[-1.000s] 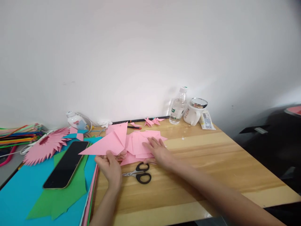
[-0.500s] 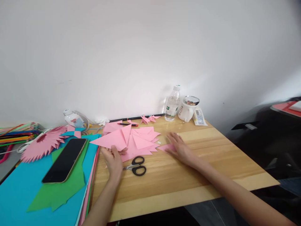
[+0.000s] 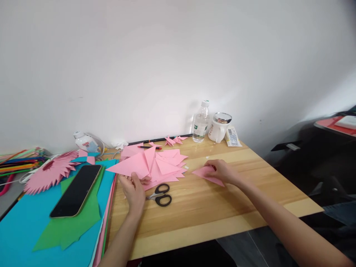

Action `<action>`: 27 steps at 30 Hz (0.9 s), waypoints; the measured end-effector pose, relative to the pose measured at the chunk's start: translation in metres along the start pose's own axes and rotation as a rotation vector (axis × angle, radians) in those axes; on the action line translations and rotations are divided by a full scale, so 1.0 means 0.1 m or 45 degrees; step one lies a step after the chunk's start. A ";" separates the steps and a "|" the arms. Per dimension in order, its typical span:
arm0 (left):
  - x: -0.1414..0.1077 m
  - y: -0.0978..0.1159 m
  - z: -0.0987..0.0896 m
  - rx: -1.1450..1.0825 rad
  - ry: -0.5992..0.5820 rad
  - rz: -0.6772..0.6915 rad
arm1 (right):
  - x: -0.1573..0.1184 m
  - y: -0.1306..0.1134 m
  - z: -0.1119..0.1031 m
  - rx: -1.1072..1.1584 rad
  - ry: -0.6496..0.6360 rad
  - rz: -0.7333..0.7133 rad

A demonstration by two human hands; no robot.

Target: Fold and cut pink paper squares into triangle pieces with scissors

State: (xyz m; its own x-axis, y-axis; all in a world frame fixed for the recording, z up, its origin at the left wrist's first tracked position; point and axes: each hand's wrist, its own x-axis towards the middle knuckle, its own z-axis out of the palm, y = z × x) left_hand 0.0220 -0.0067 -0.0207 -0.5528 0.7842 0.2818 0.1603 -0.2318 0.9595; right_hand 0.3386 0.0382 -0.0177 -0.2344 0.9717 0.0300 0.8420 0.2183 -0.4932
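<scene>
My left hand (image 3: pixel 135 191) is closed on a folded pink paper piece (image 3: pixel 132 165), thumb on its lower edge, with a long point toward the left. Beside that hand lie black-handled scissors (image 3: pixel 161 194), their blades partly hidden behind it. Several folded pink paper pieces (image 3: pixel 168 168) spread in a pile behind and to the right of the held one. On the right, my right hand (image 3: pixel 222 171) pinches a pink paper triangle (image 3: pixel 207 173) by its upper edge, low over the wooden table (image 3: pixel 200 218).
A phone (image 3: pixel 76 191) rests on green and blue paper sheets (image 3: pixel 22 237) at left, near a pleated pink paper fan (image 3: pixel 51 172). Along the wall stand a water bottle (image 3: pixel 200 124), a white mug (image 3: pixel 218 129) and a small packet (image 3: pixel 233 137). A pen (image 3: pixel 148 147) lies on the pile.
My right hand has gone from lying flat over the pink triangle to pinching it, and has shifted slightly right with it. My left hand keeps its hold.
</scene>
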 end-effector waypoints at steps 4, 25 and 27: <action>-0.01 0.03 0.00 -0.043 -0.020 0.000 | 0.09 -0.03 -0.15 -0.045 0.267 0.060; 0.26 0.43 0.00 -0.736 -0.156 -0.376 | -0.48 -1.42 0.49 -0.010 -0.305 -0.507; 0.30 0.56 0.03 -0.775 -0.176 -0.326 | -0.50 -1.27 0.41 0.492 -0.239 -0.436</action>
State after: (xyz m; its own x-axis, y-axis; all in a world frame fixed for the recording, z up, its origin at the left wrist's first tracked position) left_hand 0.0165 0.0059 0.0414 -0.3958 0.9147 0.0821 -0.4737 -0.2799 0.8350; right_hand 0.2236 -0.0421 0.0075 -0.5761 0.8104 0.1067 0.4711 0.4359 -0.7669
